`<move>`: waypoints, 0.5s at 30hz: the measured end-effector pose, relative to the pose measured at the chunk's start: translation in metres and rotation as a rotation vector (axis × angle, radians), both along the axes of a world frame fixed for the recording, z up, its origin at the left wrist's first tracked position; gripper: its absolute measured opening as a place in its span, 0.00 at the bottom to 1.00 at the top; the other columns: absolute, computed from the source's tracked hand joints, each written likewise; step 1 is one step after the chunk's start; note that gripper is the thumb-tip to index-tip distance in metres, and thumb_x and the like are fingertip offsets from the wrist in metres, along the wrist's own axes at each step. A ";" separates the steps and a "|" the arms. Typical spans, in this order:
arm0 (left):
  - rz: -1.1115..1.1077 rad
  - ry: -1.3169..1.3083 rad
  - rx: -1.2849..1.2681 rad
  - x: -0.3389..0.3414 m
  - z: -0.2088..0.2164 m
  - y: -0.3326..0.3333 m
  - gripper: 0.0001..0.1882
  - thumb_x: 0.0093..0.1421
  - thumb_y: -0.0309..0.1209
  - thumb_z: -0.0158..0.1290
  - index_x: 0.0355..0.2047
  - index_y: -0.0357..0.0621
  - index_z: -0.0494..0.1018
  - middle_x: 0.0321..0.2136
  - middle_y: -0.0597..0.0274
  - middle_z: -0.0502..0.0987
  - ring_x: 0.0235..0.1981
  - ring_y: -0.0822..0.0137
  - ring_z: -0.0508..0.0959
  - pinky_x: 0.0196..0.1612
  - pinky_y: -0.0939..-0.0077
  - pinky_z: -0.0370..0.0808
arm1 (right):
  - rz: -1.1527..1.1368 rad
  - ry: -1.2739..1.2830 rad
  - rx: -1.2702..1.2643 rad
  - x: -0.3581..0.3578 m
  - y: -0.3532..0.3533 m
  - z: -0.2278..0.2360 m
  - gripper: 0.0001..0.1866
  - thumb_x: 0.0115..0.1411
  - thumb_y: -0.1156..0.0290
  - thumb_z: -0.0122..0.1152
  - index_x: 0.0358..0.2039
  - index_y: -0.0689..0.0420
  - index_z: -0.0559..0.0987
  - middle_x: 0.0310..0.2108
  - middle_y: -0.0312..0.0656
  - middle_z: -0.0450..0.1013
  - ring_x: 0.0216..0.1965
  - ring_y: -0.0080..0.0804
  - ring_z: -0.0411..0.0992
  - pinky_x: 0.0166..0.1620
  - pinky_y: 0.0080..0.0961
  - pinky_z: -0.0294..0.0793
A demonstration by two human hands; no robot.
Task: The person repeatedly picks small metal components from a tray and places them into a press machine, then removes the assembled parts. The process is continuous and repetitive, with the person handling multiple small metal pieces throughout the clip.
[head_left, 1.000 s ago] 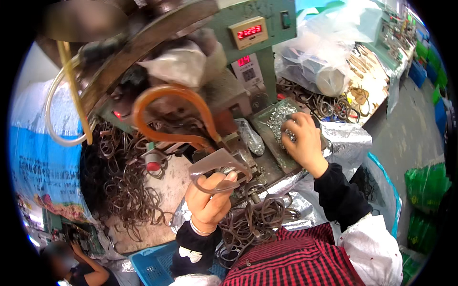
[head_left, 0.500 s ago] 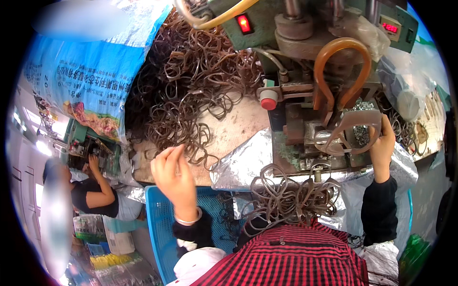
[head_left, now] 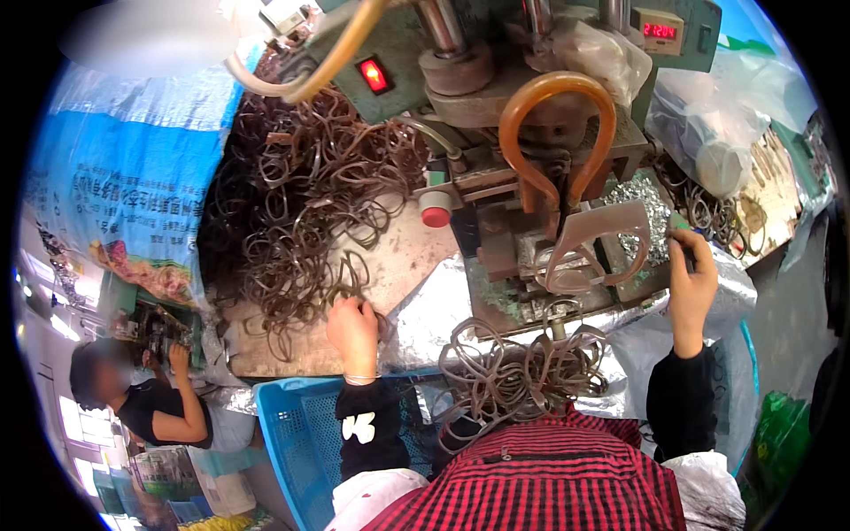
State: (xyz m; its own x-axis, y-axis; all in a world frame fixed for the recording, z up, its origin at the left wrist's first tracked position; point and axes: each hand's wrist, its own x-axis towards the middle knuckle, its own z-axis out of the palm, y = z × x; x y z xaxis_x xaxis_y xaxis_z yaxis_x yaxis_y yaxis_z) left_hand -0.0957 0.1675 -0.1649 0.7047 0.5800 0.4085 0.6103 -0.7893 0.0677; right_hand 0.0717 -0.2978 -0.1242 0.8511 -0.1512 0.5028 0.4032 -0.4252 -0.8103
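Note:
At the near edge of a big heap of brown eyeglass frames (head_left: 301, 203), my left hand (head_left: 354, 334) has its fingers curled down over a loose eyeglass frame (head_left: 352, 271); the fingertips are partly hidden. A brown translucent eyeglass frame (head_left: 639, 219) sits in the fixture of a green press machine (head_left: 496, 292). Just right of that frame, my right hand (head_left: 692, 288) is open and empty, its thumb and forefinger apart from it. More eyeglass frames (head_left: 522, 363) hang in a tangled bunch in front of the machine, close to my red checked apron (head_left: 531, 473).
An orange hose loop (head_left: 611, 115) arches above the fixture. Metal shavings (head_left: 646, 217) lie beside it. A red button (head_left: 435, 212) stands on its left. A blue basket (head_left: 279, 434) is below my left arm. Another person (head_left: 168, 407) works at far left.
My right hand has let go of the frame in the fixture and drawn slightly away. My left hand has moved right onto the heap's edge, its fingers curling down. The whole view has shifted.

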 end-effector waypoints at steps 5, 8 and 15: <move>-0.385 -0.221 -0.071 0.026 0.049 -0.028 0.04 0.54 0.27 0.61 0.30 0.43 0.80 0.29 0.56 0.79 0.31 0.52 0.79 0.35 0.62 0.74 | 0.242 -0.024 0.019 -0.025 0.024 0.050 0.09 0.55 0.83 0.63 0.37 0.62 0.83 0.36 0.40 0.79 0.39 0.29 0.76 0.45 0.23 0.72; -0.468 -0.286 0.024 0.053 0.064 -0.012 0.04 0.55 0.27 0.61 0.32 0.44 0.80 0.31 0.55 0.81 0.31 0.53 0.81 0.35 0.65 0.76 | 0.398 -0.232 -0.039 -0.014 0.067 0.085 0.09 0.51 0.82 0.65 0.34 0.60 0.84 0.32 0.45 0.79 0.37 0.40 0.77 0.42 0.32 0.73; -0.418 -0.685 -0.731 0.041 0.064 -0.033 0.16 0.66 0.27 0.55 0.53 0.37 0.76 0.23 0.67 0.74 0.22 0.80 0.70 0.24 0.84 0.66 | 0.517 0.139 0.536 -0.019 0.114 0.066 0.14 0.56 0.81 0.64 0.44 0.64 0.78 0.40 0.41 0.78 0.42 0.25 0.76 0.47 0.23 0.74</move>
State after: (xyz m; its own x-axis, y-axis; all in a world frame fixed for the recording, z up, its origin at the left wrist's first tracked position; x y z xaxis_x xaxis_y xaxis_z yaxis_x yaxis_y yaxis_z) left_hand -0.0549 0.1346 -0.1013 0.6568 0.6101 0.4432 -0.0434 -0.5562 0.8299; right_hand 0.0530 -0.1839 -0.0583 0.9301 0.0909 0.3558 0.3233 0.2571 -0.9107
